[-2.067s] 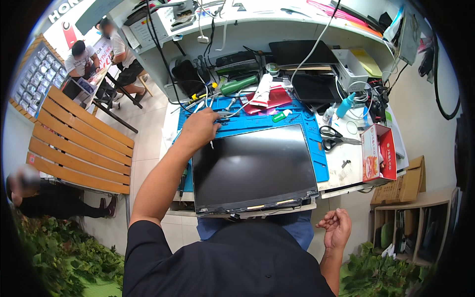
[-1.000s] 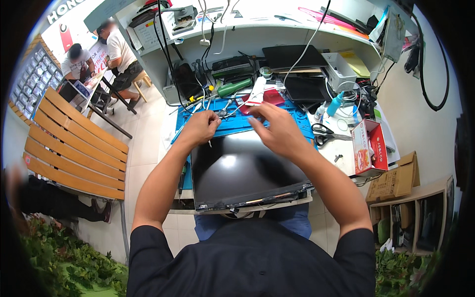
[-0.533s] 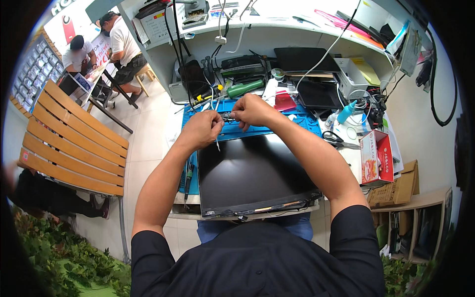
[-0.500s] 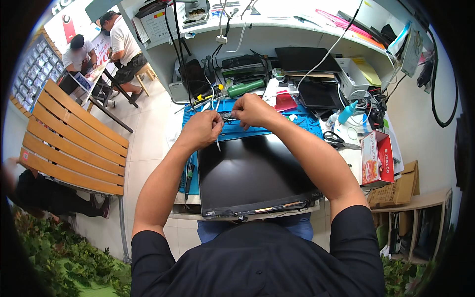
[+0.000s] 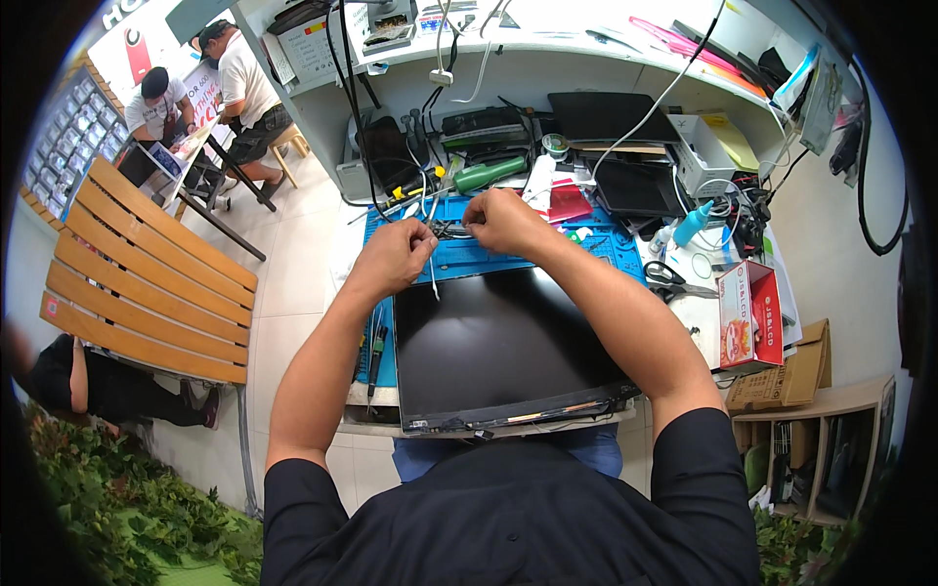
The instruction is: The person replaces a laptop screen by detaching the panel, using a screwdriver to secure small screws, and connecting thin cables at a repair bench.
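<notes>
A large black display panel (image 5: 503,347) lies flat on a blue work mat (image 5: 596,249), its near edge overhanging the bench. Both hands are held close together above the panel's far edge. My left hand (image 5: 396,254) pinches one end of a thin, small strip or cable (image 5: 451,230), and a slim tool or wire hangs down from this hand. My right hand (image 5: 498,217) pinches the other end of the same strip. What the strip is exactly is too small to tell.
Behind the mat stand a green-handled tool (image 5: 489,174), dark devices (image 5: 635,186), cables and a blue bottle (image 5: 692,223). Scissors (image 5: 674,281) and a red box (image 5: 750,314) lie at the right. A wooden bench (image 5: 147,273) and seated people (image 5: 244,78) are on the left.
My right hand came up from beside my body to the panel's far edge and met my left hand. Both now pinch the small strip; the left hand barely moved.
</notes>
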Demonstrator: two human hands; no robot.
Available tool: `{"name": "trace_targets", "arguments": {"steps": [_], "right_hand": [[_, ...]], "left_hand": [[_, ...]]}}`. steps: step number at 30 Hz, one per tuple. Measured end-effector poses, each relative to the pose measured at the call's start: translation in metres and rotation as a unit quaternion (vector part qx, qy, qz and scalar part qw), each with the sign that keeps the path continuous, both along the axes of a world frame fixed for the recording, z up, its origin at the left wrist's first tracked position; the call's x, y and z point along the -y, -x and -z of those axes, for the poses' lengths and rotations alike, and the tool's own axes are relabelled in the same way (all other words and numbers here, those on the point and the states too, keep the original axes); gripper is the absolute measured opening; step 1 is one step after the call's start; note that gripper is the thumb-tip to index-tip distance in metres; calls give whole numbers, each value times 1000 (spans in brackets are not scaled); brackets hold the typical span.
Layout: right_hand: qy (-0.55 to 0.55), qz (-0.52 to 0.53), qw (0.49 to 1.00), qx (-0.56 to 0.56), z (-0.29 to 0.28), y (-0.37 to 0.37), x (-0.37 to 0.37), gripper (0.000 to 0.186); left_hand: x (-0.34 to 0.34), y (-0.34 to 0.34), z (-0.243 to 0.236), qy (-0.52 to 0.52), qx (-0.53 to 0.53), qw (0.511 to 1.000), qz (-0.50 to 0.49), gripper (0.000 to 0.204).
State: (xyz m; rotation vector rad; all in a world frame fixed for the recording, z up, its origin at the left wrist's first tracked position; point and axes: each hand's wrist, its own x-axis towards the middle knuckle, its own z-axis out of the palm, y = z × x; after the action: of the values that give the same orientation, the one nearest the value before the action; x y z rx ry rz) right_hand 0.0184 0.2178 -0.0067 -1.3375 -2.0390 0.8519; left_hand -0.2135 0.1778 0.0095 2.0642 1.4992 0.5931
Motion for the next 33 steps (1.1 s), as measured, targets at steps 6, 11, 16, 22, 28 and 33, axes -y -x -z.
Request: {"name": "trace_targets", "arguments": {"steps": [6, 11, 16, 22, 28, 33], "right_hand": [[-19, 9, 997, 71, -11, -2, 6, 12], [-75, -8, 992, 97, -6, -7, 0, 15], [-93, -3, 992, 84, -3, -9, -7, 18], [149, -93, 974, -142, -15, -4, -3, 31], [216, -95, 949, -208, -29, -29, 21, 27], [116, -70, 969, -206, -41, -58, 68, 22]], "left_hand": [[1, 2, 2, -14, 15, 1000, 2, 25], [-1, -1, 3, -25, 34, 999, 7, 25], [0, -1, 2, 26, 51, 998, -16, 24], [-1, -2, 8, -4, 102, 995, 4, 18], [18, -16, -4, -62, 156, 983, 80, 21], [32, -23, -17, 178, 326, 924, 95, 30]]}}
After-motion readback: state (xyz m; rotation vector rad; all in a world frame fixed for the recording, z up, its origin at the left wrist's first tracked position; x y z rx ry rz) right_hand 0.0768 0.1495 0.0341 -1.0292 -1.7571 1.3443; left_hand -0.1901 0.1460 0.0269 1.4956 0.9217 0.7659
